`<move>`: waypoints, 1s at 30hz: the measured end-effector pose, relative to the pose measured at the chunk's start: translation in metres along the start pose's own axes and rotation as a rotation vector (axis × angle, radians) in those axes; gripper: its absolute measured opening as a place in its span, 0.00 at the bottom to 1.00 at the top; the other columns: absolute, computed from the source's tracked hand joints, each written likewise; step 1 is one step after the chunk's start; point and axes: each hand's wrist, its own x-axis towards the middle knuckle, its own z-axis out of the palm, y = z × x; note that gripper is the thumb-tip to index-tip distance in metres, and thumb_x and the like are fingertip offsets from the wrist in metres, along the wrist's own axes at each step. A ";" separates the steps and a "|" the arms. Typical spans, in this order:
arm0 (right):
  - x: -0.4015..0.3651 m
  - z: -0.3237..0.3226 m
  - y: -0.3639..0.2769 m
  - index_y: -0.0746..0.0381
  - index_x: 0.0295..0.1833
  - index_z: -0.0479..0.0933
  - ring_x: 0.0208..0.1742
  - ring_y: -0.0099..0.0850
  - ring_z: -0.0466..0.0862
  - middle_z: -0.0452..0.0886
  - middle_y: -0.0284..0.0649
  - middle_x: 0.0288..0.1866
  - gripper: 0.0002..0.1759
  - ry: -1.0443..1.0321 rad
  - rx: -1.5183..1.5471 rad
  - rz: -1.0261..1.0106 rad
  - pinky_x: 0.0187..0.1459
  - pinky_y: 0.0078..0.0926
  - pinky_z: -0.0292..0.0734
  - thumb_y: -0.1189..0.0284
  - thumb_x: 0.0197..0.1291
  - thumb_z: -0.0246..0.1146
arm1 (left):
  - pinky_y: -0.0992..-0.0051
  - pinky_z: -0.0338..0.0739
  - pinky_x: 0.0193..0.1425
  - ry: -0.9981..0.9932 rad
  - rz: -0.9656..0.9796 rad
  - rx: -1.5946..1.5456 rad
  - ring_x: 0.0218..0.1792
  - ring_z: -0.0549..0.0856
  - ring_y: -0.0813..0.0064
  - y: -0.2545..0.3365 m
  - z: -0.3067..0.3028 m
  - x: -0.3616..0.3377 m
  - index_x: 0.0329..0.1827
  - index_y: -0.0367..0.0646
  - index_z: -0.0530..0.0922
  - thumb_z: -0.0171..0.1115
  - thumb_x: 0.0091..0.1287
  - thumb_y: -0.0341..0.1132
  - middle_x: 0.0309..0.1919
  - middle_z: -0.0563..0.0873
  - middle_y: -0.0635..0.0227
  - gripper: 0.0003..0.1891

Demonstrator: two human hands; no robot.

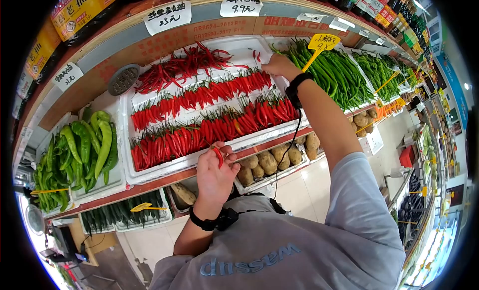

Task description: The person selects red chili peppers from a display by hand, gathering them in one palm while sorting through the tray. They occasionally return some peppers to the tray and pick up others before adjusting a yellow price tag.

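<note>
My left hand (pixel 215 176) is raised palm up over the front edge of a white foam tray (pixel 164 173), fingers curled around one small red chili pepper (pixel 218 156). Across the tray, my right hand (pixel 280 66) reaches to the back right corner, its fingers bent and drawn together; what they hold, if anything, is hidden. Two loose red chilies (pixel 256 56) show just beside its fingertips. Inside the tray, red chilies stand in two neat rows, the front row (pixel 199 133) and the middle row (pixel 199 98). A tangled heap of red chilies (pixel 182 65) lies behind them.
A round perforated metal piece (pixel 123 80) sits at the tray's back left corner. Large green peppers (pixel 82 147) are on the left, long green chilies (pixel 329 73) on the right beside a yellow price tag (pixel 323 43). Potatoes (pixel 268 162) lie below. A black cable (pixel 285 155) hangs from my right wrist.
</note>
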 end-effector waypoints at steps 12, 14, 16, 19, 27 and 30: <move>-0.211 0.000 -0.072 0.65 0.37 0.81 0.26 0.31 0.81 0.81 0.43 0.25 0.12 -0.155 0.498 -0.645 0.31 0.25 0.75 0.66 0.54 0.67 | 0.69 0.67 0.58 -0.149 0.004 0.004 0.61 0.72 0.76 -0.023 0.014 0.025 0.61 0.55 0.71 0.51 0.73 0.41 0.61 0.75 0.75 0.15; -0.222 0.013 -0.076 0.66 0.37 0.80 0.24 0.35 0.82 0.82 0.44 0.26 0.11 -0.129 0.488 -0.710 0.29 0.28 0.75 0.69 0.55 0.66 | 0.70 0.67 0.57 -0.133 -0.019 0.005 0.60 0.72 0.76 -0.027 0.012 0.026 0.63 0.56 0.70 0.51 0.73 0.41 0.61 0.74 0.75 0.16; -0.220 0.017 -0.073 0.66 0.34 0.80 0.26 0.40 0.82 0.81 0.47 0.25 0.10 -0.111 0.492 -0.708 0.31 0.32 0.76 0.68 0.55 0.65 | 0.70 0.67 0.57 -0.122 -0.046 0.008 0.59 0.72 0.76 -0.030 0.013 0.025 0.65 0.57 0.68 0.51 0.73 0.41 0.62 0.74 0.75 0.18; -0.203 0.005 -0.062 0.64 0.32 0.82 0.30 0.46 0.82 0.81 0.50 0.27 0.08 -0.041 0.447 -0.696 0.35 0.39 0.77 0.70 0.55 0.63 | 0.70 0.67 0.57 -0.174 0.012 0.102 0.59 0.72 0.76 -0.024 0.019 0.020 0.69 0.55 0.64 0.52 0.70 0.42 0.62 0.73 0.73 0.24; -0.051 0.000 0.000 0.59 0.41 0.83 0.45 0.43 0.84 0.84 0.47 0.41 0.10 0.211 -0.296 -0.213 0.45 0.37 0.80 0.67 0.59 0.60 | 0.72 0.69 0.50 -0.102 -0.086 0.107 0.50 0.74 0.74 -0.012 0.008 0.005 0.63 0.46 0.68 0.53 0.64 0.43 0.51 0.75 0.69 0.25; -0.021 0.020 0.006 0.59 0.46 0.81 0.49 0.42 0.84 0.83 0.46 0.47 0.12 0.190 -0.486 -0.105 0.47 0.37 0.81 0.70 0.61 0.57 | 0.72 0.69 0.48 -0.083 -0.075 0.098 0.46 0.74 0.75 -0.004 0.004 -0.005 0.57 0.45 0.71 0.53 0.64 0.43 0.47 0.75 0.70 0.20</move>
